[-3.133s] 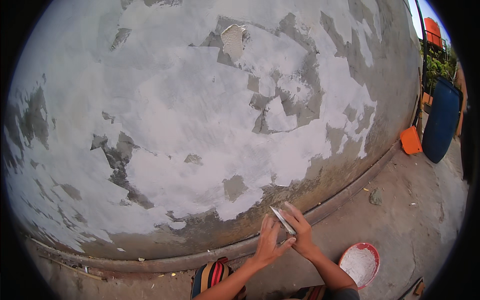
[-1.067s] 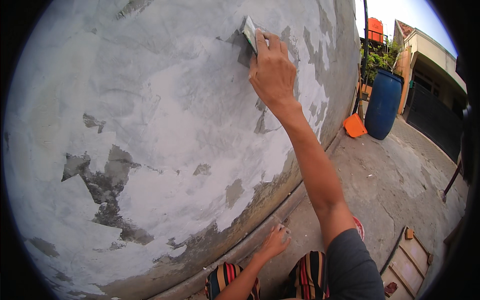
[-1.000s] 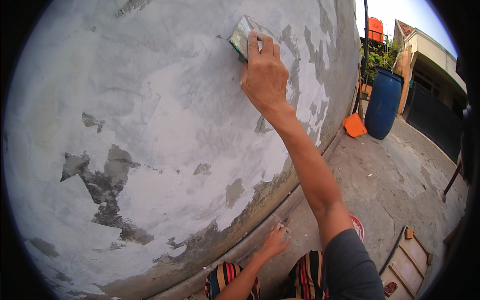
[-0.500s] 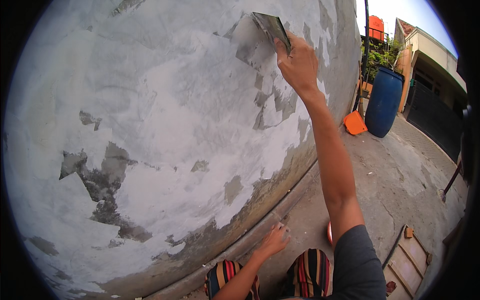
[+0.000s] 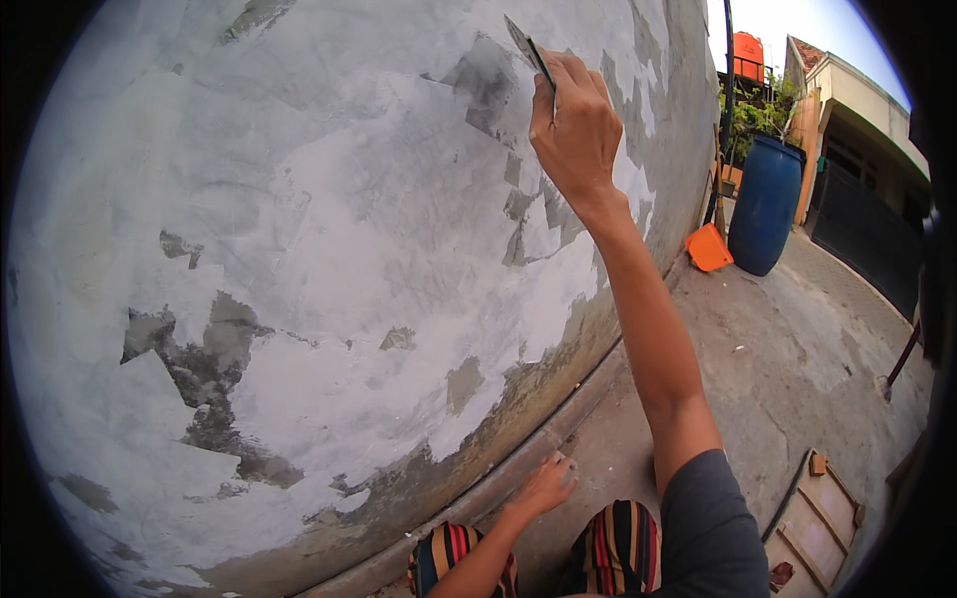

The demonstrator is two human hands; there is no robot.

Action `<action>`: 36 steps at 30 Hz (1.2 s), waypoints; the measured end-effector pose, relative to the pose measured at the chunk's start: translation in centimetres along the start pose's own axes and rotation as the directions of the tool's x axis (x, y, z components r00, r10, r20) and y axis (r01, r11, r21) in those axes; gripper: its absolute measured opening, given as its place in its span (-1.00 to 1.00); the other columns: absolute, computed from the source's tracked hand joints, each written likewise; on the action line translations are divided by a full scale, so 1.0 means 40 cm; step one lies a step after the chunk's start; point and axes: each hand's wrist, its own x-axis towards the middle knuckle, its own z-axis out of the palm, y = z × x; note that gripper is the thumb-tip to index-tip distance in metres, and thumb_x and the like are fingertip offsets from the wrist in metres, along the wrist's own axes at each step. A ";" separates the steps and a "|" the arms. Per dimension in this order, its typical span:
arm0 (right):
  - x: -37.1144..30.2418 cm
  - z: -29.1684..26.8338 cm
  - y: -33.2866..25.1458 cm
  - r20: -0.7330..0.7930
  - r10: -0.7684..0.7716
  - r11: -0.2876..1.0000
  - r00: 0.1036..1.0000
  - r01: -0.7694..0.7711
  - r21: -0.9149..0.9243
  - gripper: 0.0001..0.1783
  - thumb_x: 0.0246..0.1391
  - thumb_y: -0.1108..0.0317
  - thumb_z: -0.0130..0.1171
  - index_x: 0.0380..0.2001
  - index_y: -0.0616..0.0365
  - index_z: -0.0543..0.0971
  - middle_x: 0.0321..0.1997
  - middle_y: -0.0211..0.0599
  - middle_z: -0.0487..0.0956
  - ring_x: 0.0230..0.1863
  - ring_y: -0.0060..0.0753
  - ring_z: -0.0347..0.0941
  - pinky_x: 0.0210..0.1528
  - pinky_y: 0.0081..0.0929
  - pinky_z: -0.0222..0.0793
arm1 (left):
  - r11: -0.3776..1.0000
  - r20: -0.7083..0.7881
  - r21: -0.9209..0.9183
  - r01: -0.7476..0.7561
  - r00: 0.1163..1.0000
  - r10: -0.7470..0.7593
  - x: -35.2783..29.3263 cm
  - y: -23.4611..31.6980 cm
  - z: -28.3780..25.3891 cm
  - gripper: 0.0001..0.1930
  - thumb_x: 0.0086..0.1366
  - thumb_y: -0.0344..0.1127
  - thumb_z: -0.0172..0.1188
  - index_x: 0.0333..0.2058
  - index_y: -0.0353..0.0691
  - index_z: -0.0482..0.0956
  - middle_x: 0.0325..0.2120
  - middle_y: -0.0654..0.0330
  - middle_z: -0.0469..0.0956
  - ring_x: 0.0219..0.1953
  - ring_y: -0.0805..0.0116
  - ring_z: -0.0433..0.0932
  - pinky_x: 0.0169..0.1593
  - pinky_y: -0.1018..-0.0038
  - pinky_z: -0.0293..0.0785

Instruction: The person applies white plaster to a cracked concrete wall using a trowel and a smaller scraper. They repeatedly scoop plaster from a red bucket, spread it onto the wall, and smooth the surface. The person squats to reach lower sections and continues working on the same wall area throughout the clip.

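Observation:
My right hand point(image 5: 580, 135) is raised against the wall and closed around a thin, flat putty knife point(image 5: 526, 46). Its blade is seen nearly edge-on, and the fingers hide the rest of it. White putty coats much of the grey wall point(image 5: 339, 229), leaving bare dark patches, one of them just left of the blade. Low down, near the wall's foot and beside my knee, my left hand point(image 5: 544, 484) hangs with loosely bent fingers apart. Nothing shows in it, and pale smears mark its fingertips.
A raised concrete edge point(image 5: 518, 453) runs along the wall's foot. On the ground at right lies a wooden board with battens point(image 5: 812, 528). Farther off stand a blue barrel point(image 5: 766, 204), an orange dustpan point(image 5: 709, 247) and a dark gate point(image 5: 865, 239).
My right hand has shifted slightly left and turned, so the putty knife's blade, broadside before, now appears almost edge-on. The dark patch beside it shows more fully. My left hand stays about where it was.

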 end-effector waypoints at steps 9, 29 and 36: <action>-0.105 -0.012 -0.141 0.253 -0.114 0.989 0.961 0.086 0.118 -0.38 -0.19 0.61 0.13 0.08 0.12 0.48 -0.16 -0.32 0.47 -0.25 -0.27 0.40 -0.31 -0.39 0.43 | 0.999 0.003 -0.004 0.043 0.999 -0.043 -0.013 -0.005 -0.020 -0.67 0.27 -0.14 0.12 -0.06 -0.16 0.42 -0.06 0.02 0.32 0.07 -0.04 0.35 0.07 0.11 0.34; -0.087 -0.036 -0.065 0.175 -0.105 0.973 0.979 0.064 0.224 -0.50 -0.06 0.62 0.15 -0.04 -0.12 0.61 -0.20 -0.49 0.65 -0.34 -0.40 0.47 -0.31 -0.53 0.41 | 0.995 0.122 -0.011 0.095 0.988 -0.093 -0.009 0.012 -0.031 -0.60 0.28 -0.10 0.09 0.00 -0.20 0.39 -0.01 -0.03 0.31 0.11 -0.05 0.33 0.13 0.06 0.32; -0.086 -0.028 -0.028 -0.051 0.009 0.996 0.999 -0.004 0.094 -0.43 -0.17 0.66 0.18 -0.02 -0.06 0.60 -0.19 -0.44 0.64 -0.24 -0.33 0.51 -0.25 -0.48 0.47 | 0.997 0.149 0.031 0.069 0.986 -0.073 0.000 0.021 -0.017 -0.54 0.29 -0.08 0.07 0.06 -0.22 0.36 0.06 -0.08 0.30 0.16 -0.08 0.30 0.15 0.05 0.30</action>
